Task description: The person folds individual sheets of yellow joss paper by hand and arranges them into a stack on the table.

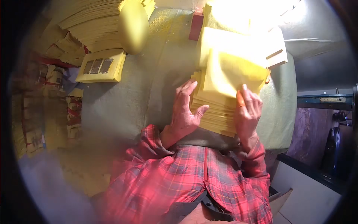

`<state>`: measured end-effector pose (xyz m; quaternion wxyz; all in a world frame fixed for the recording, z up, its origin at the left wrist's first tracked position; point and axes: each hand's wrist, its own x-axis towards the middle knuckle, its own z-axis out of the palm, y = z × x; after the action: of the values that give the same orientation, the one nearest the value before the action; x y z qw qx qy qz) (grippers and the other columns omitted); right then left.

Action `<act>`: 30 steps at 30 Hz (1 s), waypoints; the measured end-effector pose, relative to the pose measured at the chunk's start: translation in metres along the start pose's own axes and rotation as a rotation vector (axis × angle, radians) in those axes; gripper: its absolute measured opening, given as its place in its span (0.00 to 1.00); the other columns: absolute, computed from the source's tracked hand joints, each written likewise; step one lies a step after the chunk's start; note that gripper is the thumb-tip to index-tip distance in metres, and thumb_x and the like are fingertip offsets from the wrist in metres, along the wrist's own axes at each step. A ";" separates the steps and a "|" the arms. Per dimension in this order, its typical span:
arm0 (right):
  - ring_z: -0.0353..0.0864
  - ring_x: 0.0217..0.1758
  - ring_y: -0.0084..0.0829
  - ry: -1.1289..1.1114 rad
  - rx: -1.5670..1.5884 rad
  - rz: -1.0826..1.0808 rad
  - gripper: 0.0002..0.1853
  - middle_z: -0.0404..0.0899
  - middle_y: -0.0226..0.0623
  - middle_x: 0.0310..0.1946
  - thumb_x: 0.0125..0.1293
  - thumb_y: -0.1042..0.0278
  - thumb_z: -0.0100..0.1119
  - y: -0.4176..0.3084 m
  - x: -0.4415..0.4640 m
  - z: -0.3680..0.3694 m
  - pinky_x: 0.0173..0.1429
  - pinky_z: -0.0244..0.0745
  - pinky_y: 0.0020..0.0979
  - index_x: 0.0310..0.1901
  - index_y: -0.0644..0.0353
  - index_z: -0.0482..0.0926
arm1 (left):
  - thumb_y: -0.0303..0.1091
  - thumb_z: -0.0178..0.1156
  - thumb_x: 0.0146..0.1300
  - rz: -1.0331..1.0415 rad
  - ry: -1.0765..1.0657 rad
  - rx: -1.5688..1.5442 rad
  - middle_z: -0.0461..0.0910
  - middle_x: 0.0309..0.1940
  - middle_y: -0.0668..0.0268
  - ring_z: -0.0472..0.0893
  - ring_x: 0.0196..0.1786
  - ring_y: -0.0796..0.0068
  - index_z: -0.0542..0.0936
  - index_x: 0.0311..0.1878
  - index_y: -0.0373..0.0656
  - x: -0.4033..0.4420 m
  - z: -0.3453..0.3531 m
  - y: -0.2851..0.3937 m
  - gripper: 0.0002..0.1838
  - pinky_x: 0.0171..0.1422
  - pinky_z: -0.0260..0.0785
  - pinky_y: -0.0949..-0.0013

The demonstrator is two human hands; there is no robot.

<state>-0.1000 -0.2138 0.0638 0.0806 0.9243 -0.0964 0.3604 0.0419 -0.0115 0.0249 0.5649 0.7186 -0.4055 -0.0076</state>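
A thick stack of yellow paper sheets (pixel 216 115) lies in front of me, its layered edges fanned toward my body. Along the stack's left edge rests my left hand (pixel 185 112), thumb spread away from the fingers, gripping nothing. My right hand (pixel 248 112) is at the stack's right side, with an orange finger cover (pixel 241 99) on one digit. Its bent fingers close at the lower edge of the top yellow sheet (pixel 242 71), which bows upward; the exact contact is partly hidden. Strong light washes out the far part of the stack.
A yellow bundle with dark printed panels (pixel 99 66) sits at the left table edge, before a large pile of yellow paper (pixel 93 30). A red block (pixel 196 26) stands behind my stack. The green-grey covered table (pixel 130 104) shows between them. Blurs obscure parts of the left.
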 end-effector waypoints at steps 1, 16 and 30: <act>0.87 0.61 0.46 -0.113 0.046 0.029 0.11 0.87 0.47 0.63 0.67 0.79 0.67 -0.003 -0.006 -0.005 0.68 0.79 0.49 0.50 0.67 0.88 | 0.32 0.78 0.65 -0.001 -0.001 0.000 0.71 0.77 0.46 0.72 0.77 0.45 0.66 0.81 0.37 0.001 0.000 0.000 0.44 0.83 0.64 0.51; 0.87 0.60 0.48 -0.138 0.079 -0.019 0.08 0.86 0.52 0.62 0.62 0.79 0.70 0.000 0.002 0.000 0.69 0.79 0.53 0.42 0.72 0.87 | 0.41 0.68 0.79 -0.363 -0.149 -0.189 0.88 0.34 0.68 0.83 0.37 0.82 0.87 0.50 0.35 0.131 -0.005 -0.019 0.15 0.45 0.77 0.71; 0.93 0.44 0.49 -0.360 0.433 0.218 0.16 0.91 0.53 0.51 0.75 0.66 0.68 0.048 0.083 -0.016 0.52 0.87 0.43 0.61 0.57 0.89 | 0.35 0.69 0.78 -0.209 0.055 -0.167 0.84 0.26 0.74 0.76 0.29 0.86 0.86 0.37 0.38 0.223 0.024 -0.037 0.12 0.34 0.70 0.71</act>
<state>-0.0616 -0.2666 0.1357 -0.1758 0.9533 -0.1286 0.2093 0.2017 -0.1615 0.0859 0.6297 0.7074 -0.3107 -0.0804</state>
